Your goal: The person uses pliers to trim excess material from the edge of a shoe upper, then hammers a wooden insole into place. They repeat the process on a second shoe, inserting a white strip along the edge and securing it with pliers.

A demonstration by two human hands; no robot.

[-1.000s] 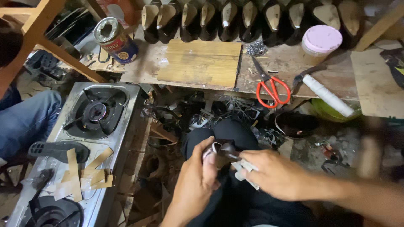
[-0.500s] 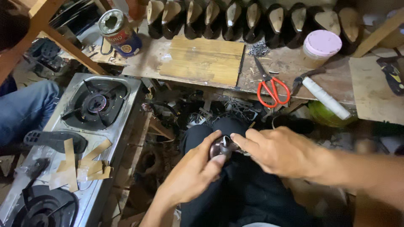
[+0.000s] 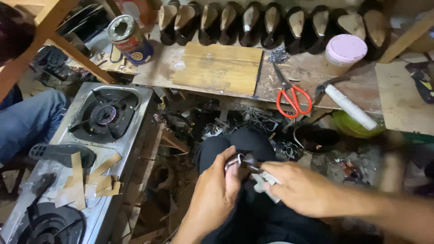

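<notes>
Over the lap, close to the camera, the left hand closes around a small dark piece with a shiny metal edge, most likely a shoe part, and keeps it pressed between thumb and fingers just above the knee in dark trousers. The right hand comes from the right side and grips a metal tool, which looks like pliers, with the tip touching the piece; its exact form is blurred. I judge the piece to be light and rather stiff, with a smooth surface that can slip, so it is better held at the sides near the metal edge, where the left fingers already wrap it. To the left stands a steel gas stove with scraps of tan material and a black sole lying on it. Behind the knee the floor is full of dark scraps. Farther away, on the wooden workbench, lie red scissors, a white roll, a pink-lidded jar, a wooden board and an open tin can, and a row of dark shoes lines the back edge.
</notes>
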